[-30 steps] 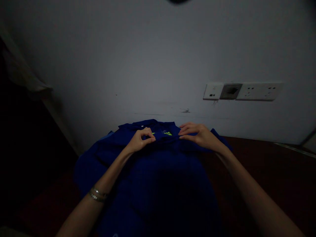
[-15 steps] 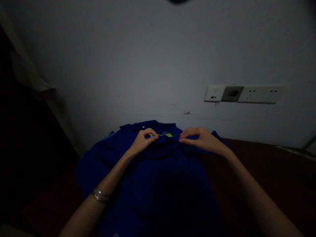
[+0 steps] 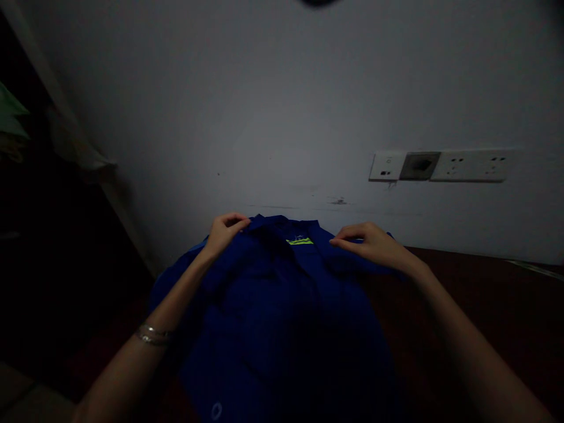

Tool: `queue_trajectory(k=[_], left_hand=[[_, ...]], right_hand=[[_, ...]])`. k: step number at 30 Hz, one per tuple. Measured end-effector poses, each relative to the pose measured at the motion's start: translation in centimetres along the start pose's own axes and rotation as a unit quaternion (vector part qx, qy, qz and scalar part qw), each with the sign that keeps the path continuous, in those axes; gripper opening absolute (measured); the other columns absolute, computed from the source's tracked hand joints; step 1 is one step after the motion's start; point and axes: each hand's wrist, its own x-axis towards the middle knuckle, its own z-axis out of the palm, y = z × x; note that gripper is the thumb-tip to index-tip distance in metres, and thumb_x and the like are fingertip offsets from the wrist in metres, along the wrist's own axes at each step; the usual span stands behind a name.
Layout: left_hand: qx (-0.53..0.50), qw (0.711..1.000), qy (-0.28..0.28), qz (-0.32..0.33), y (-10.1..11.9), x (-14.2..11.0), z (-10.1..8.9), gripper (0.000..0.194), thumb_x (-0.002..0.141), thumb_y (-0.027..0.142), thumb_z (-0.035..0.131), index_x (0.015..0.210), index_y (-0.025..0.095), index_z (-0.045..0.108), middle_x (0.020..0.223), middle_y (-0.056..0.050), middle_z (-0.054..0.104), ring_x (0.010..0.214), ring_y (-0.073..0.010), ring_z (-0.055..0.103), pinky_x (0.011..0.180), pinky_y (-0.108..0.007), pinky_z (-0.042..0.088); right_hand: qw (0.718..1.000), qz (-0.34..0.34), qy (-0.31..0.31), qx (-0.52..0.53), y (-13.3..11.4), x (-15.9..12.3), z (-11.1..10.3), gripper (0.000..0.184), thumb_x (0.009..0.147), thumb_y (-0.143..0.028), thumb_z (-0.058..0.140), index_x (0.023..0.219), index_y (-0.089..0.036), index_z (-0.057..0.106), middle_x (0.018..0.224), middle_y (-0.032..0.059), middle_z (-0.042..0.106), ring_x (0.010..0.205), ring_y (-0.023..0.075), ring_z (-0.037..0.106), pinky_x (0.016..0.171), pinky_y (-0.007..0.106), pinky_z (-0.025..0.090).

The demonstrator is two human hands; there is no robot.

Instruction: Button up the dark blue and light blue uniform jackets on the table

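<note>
A dark blue collared shirt (image 3: 282, 305) lies spread on a dark brown surface (image 3: 484, 294), collar toward the wall, with a yellow-green label (image 3: 299, 241) inside the neck. My left hand (image 3: 224, 230) pinches the left end of the collar, fingers curled shut on the cloth. My right hand (image 3: 372, 242) pinches the right side of the collar near the shoulder, fingers closed on the fabric. A metal bangle (image 3: 152, 335) sits on my left wrist.
A pale wall rises right behind the shirt, with a strip of white sockets and a switch panel (image 3: 438, 165) at the right. Pale cloth (image 3: 79, 147) hangs in the dark at the left. The light is dim.
Both hands have moved apart along the collar, left hand out to the left end, right hand a little to the right. The collar now lies open and the label shows fully.
</note>
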Motion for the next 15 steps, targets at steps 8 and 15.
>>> queue_trajectory(k=[8,15], left_hand=[[0.081,0.969,0.232,0.034,1.2,2.6,-14.1,0.014,0.064,0.021,0.063,0.071,0.009,0.061,0.061,0.003,0.057,0.057,-0.0073,0.05,0.055,-0.02,0.042],[0.213,0.874,0.425,-0.096,-2.1,1.5,-26.0,0.007,0.07,0.012,0.052,0.064,0.01,0.05,0.043,0.007,0.042,0.047,-0.0071,0.043,0.051,-0.019,0.036]], right_hand=[[1.0,0.017,-0.014,0.003,-0.2,-0.2,-0.5,0.038,0.078,-0.049,0.045,0.08,-0.019,0.069,0.081,0.0047,0.068,0.074,0.0181,0.06,0.068,0.029,0.045],[0.999,0.021,-0.03,0.001,0.1,-0.1,-0.2,0.039,0.077,-0.051,0.045,0.079,-0.021,0.069,0.078,0.0046,0.068,0.071,0.0183,0.059,0.065,0.03,0.045]])
